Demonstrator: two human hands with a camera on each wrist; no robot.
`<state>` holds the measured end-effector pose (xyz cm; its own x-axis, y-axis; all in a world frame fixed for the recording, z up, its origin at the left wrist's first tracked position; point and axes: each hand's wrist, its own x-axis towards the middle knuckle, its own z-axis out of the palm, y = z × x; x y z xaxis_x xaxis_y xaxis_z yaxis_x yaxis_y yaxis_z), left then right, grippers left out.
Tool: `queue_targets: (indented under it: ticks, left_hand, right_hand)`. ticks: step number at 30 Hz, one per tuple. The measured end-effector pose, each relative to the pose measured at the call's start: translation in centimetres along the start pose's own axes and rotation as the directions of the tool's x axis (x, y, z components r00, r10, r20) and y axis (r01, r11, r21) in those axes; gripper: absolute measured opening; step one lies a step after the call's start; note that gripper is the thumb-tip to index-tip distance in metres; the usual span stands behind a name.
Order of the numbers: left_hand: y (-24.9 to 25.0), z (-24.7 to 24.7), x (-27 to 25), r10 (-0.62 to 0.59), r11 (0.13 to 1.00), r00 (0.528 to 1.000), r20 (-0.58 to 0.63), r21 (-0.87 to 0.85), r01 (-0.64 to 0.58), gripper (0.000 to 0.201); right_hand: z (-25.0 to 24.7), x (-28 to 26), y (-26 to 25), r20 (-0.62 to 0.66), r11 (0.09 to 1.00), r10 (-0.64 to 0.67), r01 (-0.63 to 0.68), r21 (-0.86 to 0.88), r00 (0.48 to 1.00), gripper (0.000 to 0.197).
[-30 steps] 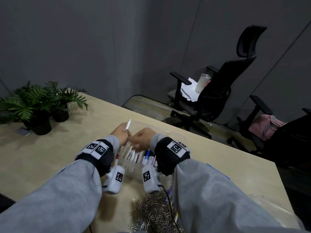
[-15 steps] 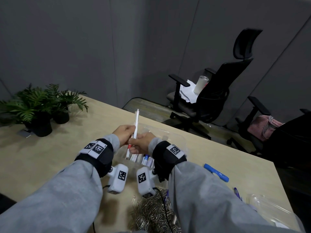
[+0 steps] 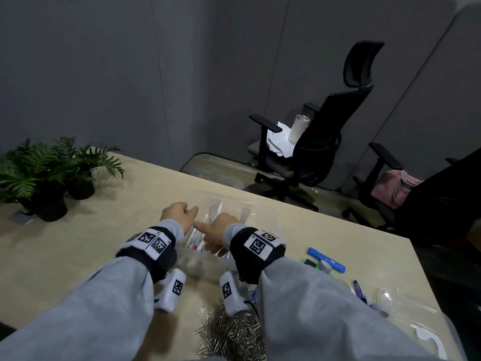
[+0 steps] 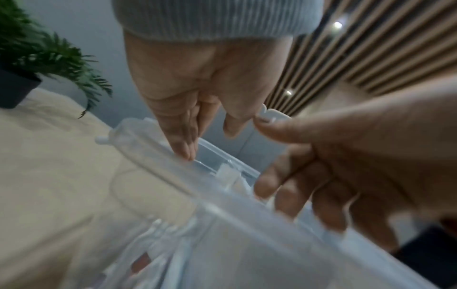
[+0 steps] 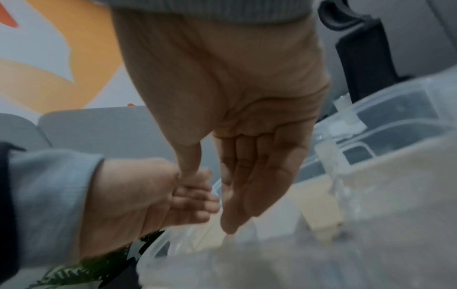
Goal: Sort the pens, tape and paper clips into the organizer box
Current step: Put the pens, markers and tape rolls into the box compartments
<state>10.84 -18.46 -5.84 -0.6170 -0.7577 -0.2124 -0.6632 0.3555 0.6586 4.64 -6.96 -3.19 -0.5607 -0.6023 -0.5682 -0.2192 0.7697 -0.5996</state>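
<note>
An office or meeting room is being shown. A long pale wood-look bench (image 3: 78,243) is being flanked by grey padded partition panels (image 3: 104,74), of the sort used to divide office space. A black high-backed swivel chair (image 3: 320,142) with armrests is being parked beside the bench, papers (image 3: 276,142) and a tumbler (image 3: 298,128) being carried on its seat; part of a second chair (image 3: 382,178) is being seen further right. Two potted ferns (image 3: 52,173) are being kept on the bench's far corner. Overhead, a slatted wooden ceiling (image 4: 371,48) with small spotlights is being caught by the left wrist view.
</note>
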Motion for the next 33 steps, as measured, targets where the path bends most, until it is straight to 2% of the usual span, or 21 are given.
queue_targets:
  ticks: [3,6,9,12,13,14,17,20,23,30,33]
  left_hand:
    - [-0.6,1.7,-0.7,0.105,0.985,0.993,0.057,0.129,-0.112,0.047]
    - [-1.3,3.4,-1.5,0.167,0.938,0.978,0.122,0.285,-0.196,0.044]
    - [-0.6,4.2,-2.2,0.25,0.913,0.968,0.033,0.324,-0.247,0.04]
    - [0.5,5.5,-2.4,0.374,0.893,0.927,-0.029,0.283,-0.351,0.04]
    - [1.1,6.1,-2.6,0.422,0.873,0.905,-0.047,0.288,-0.393,0.041]
    - [1.9,6.7,-2.8,0.464,0.853,0.884,-0.056,0.295,-0.43,0.041]
    - [3.6,8.6,-4.0,0.52,0.819,0.854,-0.011,0.292,-0.494,0.04]
    - [3.7,9.5,-4.6,0.538,0.788,0.841,0.059,0.32,-0.526,0.039]
    - [3.4,9.3,-4.5,0.511,0.818,0.858,0.059,0.275,-0.506,0.038]
    - [3.3,9.2,-4.4,0.475,0.847,0.878,0.065,0.238,-0.476,0.035]
    - [3.4,9.1,-4.5,0.466,0.853,0.882,0.067,0.232,-0.468,0.033]
  right_hand:
    - [-2.8,-1.6,1.5,-0.147,0.99,-0.122,0.11,-0.091,0.981,0.051]
    - [-6.6,-3.6,5.5,-0.382,0.986,-0.134,0.163,0.043,0.914,0.036]
    - [-10.0,-5.6,11.7,-0.611,0.971,0.034,0.117,0.207,0.791,0.023]
    - [-11.1,-6.6,18.1,-0.697,0.952,0.232,-0.01,0.307,0.678,0.016]
    - [-10.8,-6.7,19.9,-0.69,0.944,0.286,-0.073,0.32,0.665,0.014]
    - [-10.2,-6.7,21.6,-0.664,0.939,0.325,-0.144,0.313,0.674,0.012]
    - [-7.5,-6.4,25.3,-0.505,0.916,0.396,-0.366,0.163,0.767,0.018]
    - [-4.8,-6.8,27.0,-0.368,0.873,0.463,-0.486,0.035,0.806,0.027]
    - [-3.4,-7.0,27.1,-0.38,0.825,0.489,-0.557,-0.089,0.785,0.04]
    - [-2.5,-4.9,25.6,-0.362,0.757,0.558,-0.637,-0.146,0.747,0.054]
    - [-1.7,-3.9,24.9,-0.398,0.726,0.592,-0.678,-0.113,0.7,0.066]
